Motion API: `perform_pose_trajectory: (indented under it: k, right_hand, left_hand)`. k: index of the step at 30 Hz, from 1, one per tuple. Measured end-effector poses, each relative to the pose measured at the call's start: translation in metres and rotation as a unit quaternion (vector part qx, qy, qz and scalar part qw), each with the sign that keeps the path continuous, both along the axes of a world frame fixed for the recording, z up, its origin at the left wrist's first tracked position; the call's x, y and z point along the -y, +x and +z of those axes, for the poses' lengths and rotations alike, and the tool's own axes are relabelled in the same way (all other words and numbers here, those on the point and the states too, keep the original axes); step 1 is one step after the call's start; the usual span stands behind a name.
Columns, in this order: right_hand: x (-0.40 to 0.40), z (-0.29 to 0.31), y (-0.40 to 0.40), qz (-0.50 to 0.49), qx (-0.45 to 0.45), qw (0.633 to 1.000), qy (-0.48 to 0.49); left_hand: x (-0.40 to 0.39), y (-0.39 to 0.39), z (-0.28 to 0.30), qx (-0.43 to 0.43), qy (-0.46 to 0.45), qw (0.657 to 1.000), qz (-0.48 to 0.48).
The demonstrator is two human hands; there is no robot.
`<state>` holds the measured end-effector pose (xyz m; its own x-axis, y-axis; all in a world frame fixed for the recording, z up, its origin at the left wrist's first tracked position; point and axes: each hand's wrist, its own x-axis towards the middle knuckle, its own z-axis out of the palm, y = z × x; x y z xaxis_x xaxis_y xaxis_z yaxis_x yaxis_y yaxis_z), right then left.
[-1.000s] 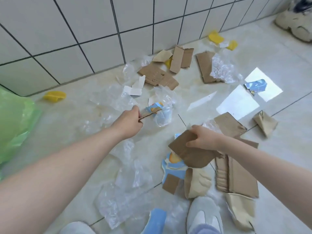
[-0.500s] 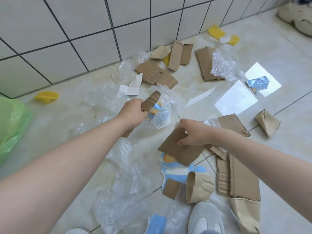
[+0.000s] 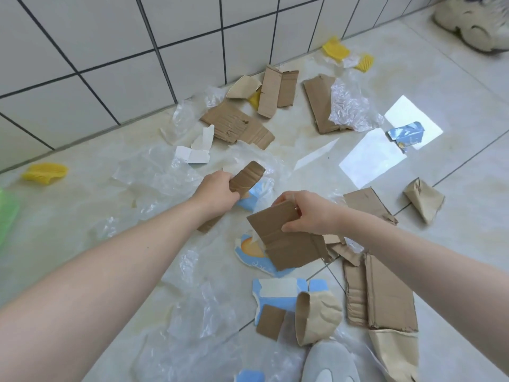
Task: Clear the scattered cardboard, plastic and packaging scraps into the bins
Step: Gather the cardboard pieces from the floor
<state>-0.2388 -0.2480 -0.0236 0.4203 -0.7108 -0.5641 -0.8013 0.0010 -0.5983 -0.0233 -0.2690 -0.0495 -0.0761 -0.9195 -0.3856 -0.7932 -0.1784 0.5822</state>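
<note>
My left hand grips a narrow brown cardboard strip, lifted off the tiled floor with its top end sticking up past my fingers. My right hand pinches the upper edge of a larger flat cardboard sheet, held above a blue printed packaging scrap. More cardboard pieces lie near the wall, and a long piece lies under my right forearm. Clear plastic film is spread over the floor on the left and crumpled film rests on cardboard at the back.
A green bag shows at the left edge. Yellow scraps lie by the white tiled wall, with more yellow scraps farther back. My shoe is at the bottom; another shoe stands top right. A folded paper scrap sits right.
My left hand has lifted the cardboard strip off the plastic and raised it. My right hand has raised the larger sheet and drawn it left, toward the left hand.
</note>
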Motion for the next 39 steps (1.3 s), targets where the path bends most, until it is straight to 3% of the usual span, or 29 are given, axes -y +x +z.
perform_pose_trajectory:
  k: [5, 10, 13, 20, 25, 29, 31, 34, 39]
  right_hand:
    - [-0.003, -0.002, 0.01, 0.065, -0.113, 0.991, -0.019]
    - [-0.005, 0.003, 0.022, 0.102, -0.122, 0.987, -0.033]
    - [-0.004, 0.011, 0.032, 0.084, -0.066, 0.994, -0.001]
    - [0.013, 0.023, 0.061, -0.074, 0.114, 0.987, 0.081]
    - [0.039, 0.014, 0.085, -0.242, 0.233, 0.927, 0.166]
    - [0.065, 0.006, 0.097, -0.292, 0.272, 0.898, 0.185]
    - [0.072, 0.005, 0.097, -0.273, 0.258, 0.909, 0.179]
    - [0.08, -0.001, 0.087, -0.271, 0.209, 0.931, 0.126]
    - [0.088, -0.008, 0.073, -0.191, 0.009, 0.981, -0.02]
  left_hand:
    - [-0.009, 0.019, 0.0, -0.033, -0.012, 0.998, 0.045]
    - [-0.022, 0.047, 0.004, -0.101, -0.015, 0.99, 0.093]
    - [-0.022, 0.063, 0.011, -0.164, -0.021, 0.972, 0.165]
    - [-0.002, 0.099, 0.021, -0.264, -0.015, 0.903, 0.338]
    - [0.026, 0.11, 0.03, -0.375, 0.032, 0.808, 0.453]
    - [0.052, 0.111, 0.031, -0.476, 0.087, 0.758, 0.438]
    - [0.06, 0.106, 0.029, -0.491, 0.092, 0.752, 0.43]
    - [0.068, 0.101, 0.023, -0.455, 0.099, 0.774, 0.429]
    - [0.083, 0.099, 0.014, -0.425, 0.108, 0.773, 0.458]
